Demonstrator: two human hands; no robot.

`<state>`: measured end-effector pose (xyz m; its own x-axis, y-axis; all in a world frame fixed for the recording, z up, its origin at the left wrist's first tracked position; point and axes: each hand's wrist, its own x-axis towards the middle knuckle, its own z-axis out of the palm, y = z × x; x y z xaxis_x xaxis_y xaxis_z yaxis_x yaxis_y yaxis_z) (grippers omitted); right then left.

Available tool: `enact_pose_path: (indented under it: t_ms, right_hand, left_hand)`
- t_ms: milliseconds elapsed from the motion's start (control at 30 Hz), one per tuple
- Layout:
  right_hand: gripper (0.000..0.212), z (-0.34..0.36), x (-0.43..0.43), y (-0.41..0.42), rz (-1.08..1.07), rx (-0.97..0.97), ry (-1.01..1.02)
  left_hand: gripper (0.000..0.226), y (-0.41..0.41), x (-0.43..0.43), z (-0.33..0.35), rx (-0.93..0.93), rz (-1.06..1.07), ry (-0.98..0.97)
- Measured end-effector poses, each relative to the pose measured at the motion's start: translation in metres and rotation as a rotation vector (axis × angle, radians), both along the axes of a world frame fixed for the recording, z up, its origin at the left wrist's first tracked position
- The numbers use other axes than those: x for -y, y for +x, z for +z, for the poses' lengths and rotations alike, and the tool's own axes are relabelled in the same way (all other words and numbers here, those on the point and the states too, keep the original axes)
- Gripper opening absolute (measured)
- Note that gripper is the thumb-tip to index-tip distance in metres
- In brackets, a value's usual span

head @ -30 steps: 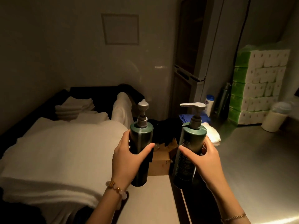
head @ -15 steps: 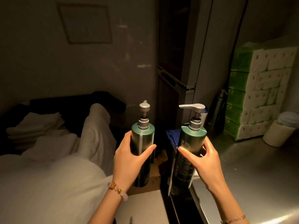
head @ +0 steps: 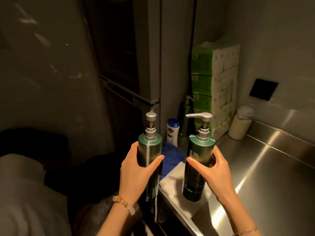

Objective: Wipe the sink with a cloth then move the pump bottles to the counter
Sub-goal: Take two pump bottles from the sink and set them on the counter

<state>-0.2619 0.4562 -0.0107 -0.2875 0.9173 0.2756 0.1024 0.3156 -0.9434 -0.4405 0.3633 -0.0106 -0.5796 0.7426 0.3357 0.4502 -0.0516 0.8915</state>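
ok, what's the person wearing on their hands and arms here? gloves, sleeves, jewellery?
No gloves, and no sleeves in view on either forearm. The left hand has a beaded bracelet at the wrist: pale round beads with a gold charm and a small gold bead. The right hand has a thin chain bracelet at the wrist, near the bottom edge. No rings that I can see.

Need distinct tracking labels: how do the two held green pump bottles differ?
The left-hand bottle turns its spout along the camera's line, reading as a knob; the right-hand bottle points its spout left. The right-hand bottle shows white print; the left-hand bottle only a pale stripe. The right-hand bottle hangs over the steel counter, the left-hand bottle off its edge. Both: dark green, silver pumps, upright.
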Motion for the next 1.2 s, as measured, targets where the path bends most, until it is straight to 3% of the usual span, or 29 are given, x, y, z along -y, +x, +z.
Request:
enact_pose_path:
  t_ms: [267, 533, 733, 1200]
  right_hand:
    - [0.047, 0.0, -0.024, -0.024, -0.225, -0.003, -0.036]
    - [0.048, -0.004, -0.052, -0.025, -0.337, 0.0, -0.065]
    - [0.047, -0.009, -0.087, -0.014, -0.338, -0.006, -0.088]
    - [0.056, -0.037, -0.188, -0.01, -0.268, 0.046, -0.106]
  left_hand:
    - [0.046, -0.041, -0.068, 0.001, 0.02, -0.231, -0.004]
    - [0.05, -0.049, -0.108, -0.009, 0.086, -0.322, -0.038]
    - [0.045, -0.039, -0.14, -0.016, 0.109, -0.323, -0.052]
    - [0.065, 0.005, -0.202, -0.048, 0.285, -0.241, -0.08]
